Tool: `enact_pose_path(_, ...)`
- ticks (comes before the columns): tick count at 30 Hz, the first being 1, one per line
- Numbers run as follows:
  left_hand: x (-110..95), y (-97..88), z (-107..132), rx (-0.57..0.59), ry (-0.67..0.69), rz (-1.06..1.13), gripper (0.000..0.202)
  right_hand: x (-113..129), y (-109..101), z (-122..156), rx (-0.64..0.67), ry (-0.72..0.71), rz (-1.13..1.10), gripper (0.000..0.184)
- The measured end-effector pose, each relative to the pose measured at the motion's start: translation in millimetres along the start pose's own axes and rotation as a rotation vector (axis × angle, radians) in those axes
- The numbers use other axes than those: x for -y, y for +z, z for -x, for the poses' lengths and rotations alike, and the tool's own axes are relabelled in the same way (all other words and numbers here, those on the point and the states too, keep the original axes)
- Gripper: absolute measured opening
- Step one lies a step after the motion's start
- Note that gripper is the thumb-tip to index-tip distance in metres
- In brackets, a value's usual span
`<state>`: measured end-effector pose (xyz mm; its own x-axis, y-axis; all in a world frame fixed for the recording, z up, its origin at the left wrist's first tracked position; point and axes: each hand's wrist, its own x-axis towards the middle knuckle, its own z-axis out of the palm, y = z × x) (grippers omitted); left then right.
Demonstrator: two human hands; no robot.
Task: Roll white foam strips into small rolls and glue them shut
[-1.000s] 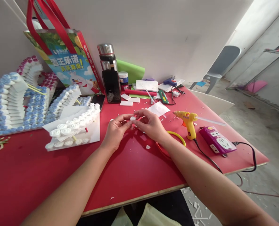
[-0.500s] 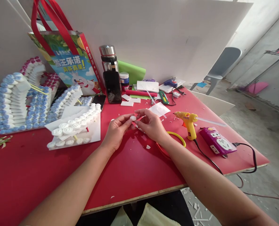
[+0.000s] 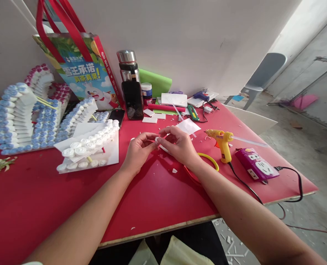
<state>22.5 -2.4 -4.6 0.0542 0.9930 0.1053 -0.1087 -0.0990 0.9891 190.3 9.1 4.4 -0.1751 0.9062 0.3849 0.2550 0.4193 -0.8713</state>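
Note:
Over the red table, both hands meet at the fingertips around a small white piece, mostly covered by the fingers. My left hand is closed in a pinch on it from the left. My right hand pinches it from the other side, thumb and fingers together. Left of the hands stands a white model with rows of white rosettes on a white board. A white scrap lies on the table below the right hand.
A yellow glue gun and a purple power strip with cords sit at the right. Behind are a black phone, a steel flask and a green cutter. Blue-and-white models and a carrier bag stand left.
The fingers have closed further over the white piece, so less of it shows. My right thumb has come over its front. The whole view has shifted slightly.

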Motion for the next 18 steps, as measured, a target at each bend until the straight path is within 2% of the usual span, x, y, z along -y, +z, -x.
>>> enact_pose_path(4, 3.3, -2.1, -1.3, -0.004, 0.021, -0.06, 0.032, -1.6, -0.5, -0.3, 0.02, -0.005, 0.085, 0.012)
enact_pose_path(9, 2.7, -2.4, -1.0, 0.015, 0.118, -0.141, 0.031, -4.0, -0.5, -0.9, 0.015, -0.004, 0.079, 0.009)
enact_pose_path(15, -0.6, -1.5, 0.7, -0.004, 0.036, -0.097, 0.036, -1.5, 0.0, 0.5, 0.007, -0.044, 0.142, 0.013)
enact_pose_path(18, 0.3, -2.2, 0.2, 0.012, 0.056, -0.118, 0.036, -1.0, 0.1, 1.2, 0.014, -0.053, 0.173, 0.015)
